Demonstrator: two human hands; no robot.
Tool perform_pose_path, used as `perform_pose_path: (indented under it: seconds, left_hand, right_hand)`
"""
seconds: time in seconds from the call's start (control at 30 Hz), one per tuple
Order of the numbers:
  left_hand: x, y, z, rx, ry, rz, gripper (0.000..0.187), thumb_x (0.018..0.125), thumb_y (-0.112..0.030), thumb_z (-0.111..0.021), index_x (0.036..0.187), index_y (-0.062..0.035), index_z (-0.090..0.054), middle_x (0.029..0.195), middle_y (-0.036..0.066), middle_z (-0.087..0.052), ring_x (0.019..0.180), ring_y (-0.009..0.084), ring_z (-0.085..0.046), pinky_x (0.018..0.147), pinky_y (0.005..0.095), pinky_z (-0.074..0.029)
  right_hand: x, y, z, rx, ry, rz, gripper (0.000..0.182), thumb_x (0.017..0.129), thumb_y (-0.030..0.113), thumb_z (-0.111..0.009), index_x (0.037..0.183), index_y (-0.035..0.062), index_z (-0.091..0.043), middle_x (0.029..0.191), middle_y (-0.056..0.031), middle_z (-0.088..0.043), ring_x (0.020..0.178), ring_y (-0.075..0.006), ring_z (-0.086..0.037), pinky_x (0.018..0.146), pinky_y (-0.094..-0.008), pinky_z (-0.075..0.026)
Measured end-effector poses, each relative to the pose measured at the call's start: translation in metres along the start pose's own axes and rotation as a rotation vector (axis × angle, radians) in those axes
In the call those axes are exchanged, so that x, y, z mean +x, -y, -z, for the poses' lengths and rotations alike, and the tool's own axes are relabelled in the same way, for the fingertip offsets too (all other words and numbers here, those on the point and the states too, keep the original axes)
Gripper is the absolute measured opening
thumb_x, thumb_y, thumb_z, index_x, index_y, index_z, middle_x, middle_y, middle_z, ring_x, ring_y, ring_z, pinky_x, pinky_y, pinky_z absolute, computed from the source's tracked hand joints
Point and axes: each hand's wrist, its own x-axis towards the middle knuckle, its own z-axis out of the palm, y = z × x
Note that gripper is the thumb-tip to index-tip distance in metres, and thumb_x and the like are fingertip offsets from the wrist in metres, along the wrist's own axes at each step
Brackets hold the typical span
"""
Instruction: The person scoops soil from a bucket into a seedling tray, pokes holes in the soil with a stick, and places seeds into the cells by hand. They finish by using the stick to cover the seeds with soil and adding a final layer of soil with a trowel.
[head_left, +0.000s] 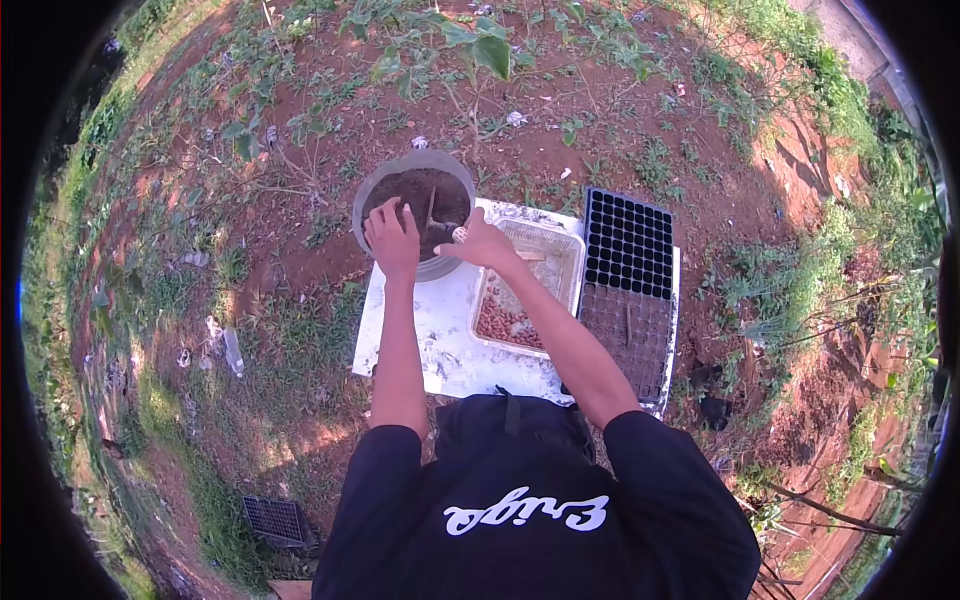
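A round grey bucket [447,163] of dark soil [405,187] stands at the far left corner of a white board. My left hand [392,236] reaches over its near rim, thumb and fingers apart above the soil, with nothing visible in it. Beside it, at the bucket's right rim, my right hand [482,246] has its fingers curled. A small pale, patterned thing [460,234] shows at those fingers, too small to name. A thin stick [431,205] leans in the soil between the two hands.
Right of the bucket, a cream tray [478,325] holds reddish-brown bits. Beyond it lies a black seedling tray [630,243], its nearer cells filled with soil, a stick [629,325] on top. The white board [405,340] carries these. Another seedling tray [275,520] lies on weedy ground, lower left.
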Motion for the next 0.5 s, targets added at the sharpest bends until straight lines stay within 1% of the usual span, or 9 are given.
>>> perform_pose_path:
  seconds: [0.03, 0.07, 0.13, 0.17, 0.2, 0.27, 0.3, 0.4, 0.5]
  left_hand:
    - [0.0, 0.0, 0.001, 0.004, -0.006, 0.005, 0.025, 0.096, -0.026, -0.059, 0.115, -0.0118, -0.064, 0.11, 0.009, -0.06, 0.106, 0.0295, -0.055, 0.094, 0.044, -0.042]
    - [0.0, 0.001, 0.0, 0.007, -0.005, 0.019, 0.025, 0.096, -0.027, -0.059, 0.116, -0.012, -0.064, 0.11, 0.009, -0.06, 0.107, 0.0294, -0.055, 0.095, 0.044, -0.042]
    - [0.003, 0.003, -0.003, 0.011, -0.013, 0.035, 0.026, 0.095, -0.028, -0.06, 0.116, -0.0122, -0.063, 0.11, 0.008, -0.059, 0.107, 0.0293, -0.055, 0.095, 0.044, -0.042]
    - [0.004, 0.002, -0.003, 0.008, -0.019, 0.048, 0.026, 0.095, -0.028, -0.06, 0.116, -0.0123, -0.064, 0.11, 0.008, -0.059, 0.107, 0.0292, -0.055, 0.095, 0.0439, -0.042]
    - [0.004, 0.001, -0.003, 0.006, -0.024, 0.064, 0.026, 0.095, -0.028, -0.06, 0.116, -0.0124, -0.064, 0.11, 0.008, -0.059, 0.107, 0.0291, -0.055, 0.095, 0.0438, -0.042]
    - [0.002, 0.001, -0.004, 0.013, -0.022, 0.088, 0.025, 0.096, -0.028, -0.059, 0.115, -0.0122, -0.064, 0.109, 0.008, -0.059, 0.107, 0.0291, -0.055, 0.094, 0.0438, -0.042]
    - [0.004, 0.001, -0.006, 0.002, -0.025, 0.098, 0.025, 0.096, -0.028, -0.058, 0.114, -0.0121, -0.064, 0.109, 0.008, -0.059, 0.107, 0.0293, -0.055, 0.094, 0.0439, -0.042]
    - [0.007, 0.0, -0.006, 0.016, -0.044, 0.119, 0.024, 0.097, -0.027, -0.056, 0.114, -0.0123, -0.063, 0.11, 0.009, -0.059, 0.107, 0.0298, -0.055, 0.094, 0.0446, -0.041]
    - [0.01, -0.006, -0.008, 0.081, -0.071, 0.151, 0.026, 0.098, -0.026, -0.054, 0.119, -0.0129, -0.061, 0.113, 0.009, -0.06, 0.109, 0.0295, -0.055, 0.093, 0.0455, -0.04]
  right_hand:
    - [0.008, -0.006, -0.007, -0.337, -0.144, 0.111, 0.059, 0.085, 0.04, -0.068, 0.12, 0.0018, -0.041, 0.094, -0.0185, -0.063, 0.061, -0.0197, -0.064, 0.049, -0.0325, -0.049]
    - [0.009, -0.004, -0.004, -0.34, -0.139, 0.118, 0.059, 0.085, 0.04, -0.068, 0.12, 0.0018, -0.041, 0.094, -0.0185, -0.063, 0.061, -0.0197, -0.064, 0.049, -0.0325, -0.049]
    - [0.005, 0.006, 0.018, -0.137, 0.071, 0.0, 0.065, 0.079, 0.04, -0.075, 0.121, 0.0013, -0.044, 0.1, -0.024, -0.066, 0.077, -0.0251, -0.07, 0.061, -0.0375, -0.054]
    - [-0.007, 0.014, 0.027, -0.011, 0.087, -0.035, 0.059, 0.081, 0.041, -0.073, 0.12, 0.0017, -0.051, 0.095, -0.0216, -0.068, 0.092, -0.0314, -0.07, 0.078, -0.043, -0.054]
    - [-0.001, 0.011, 0.025, -0.017, 0.091, -0.029, 0.059, 0.081, 0.041, -0.073, 0.12, 0.0017, -0.051, 0.095, -0.0216, -0.068, 0.092, -0.0314, -0.07, 0.078, -0.043, -0.054]
    - [0.006, 0.011, 0.022, -0.232, -0.168, 0.127, 0.05, 0.086, 0.041, -0.069, 0.116, 0.0034, -0.058, 0.092, -0.0187, -0.07, 0.1, -0.0361, -0.067, 0.09, -0.0465, -0.049]
    - [0.004, 0.013, 0.026, -0.252, -0.212, 0.166, 0.04, 0.091, 0.042, -0.063, 0.111, 0.007, -0.062, 0.097, -0.0169, -0.071, 0.096, -0.0369, -0.068, 0.089, -0.0472, -0.049]
    - [0.005, 0.029, 0.043, -0.24, -0.093, 0.109, 0.04, 0.092, 0.043, -0.061, 0.117, 0.0112, -0.06, 0.108, -0.0186, -0.07, 0.102, -0.0364, -0.066, 0.089, -0.0482, -0.049]
    - [0.008, 0.036, 0.047, -0.222, -0.135, 0.167, 0.046, 0.09, 0.042, -0.063, 0.124, 0.0128, -0.053, 0.111, -0.0202, -0.068, 0.103, -0.0386, -0.065, 0.089, -0.0485, -0.049]
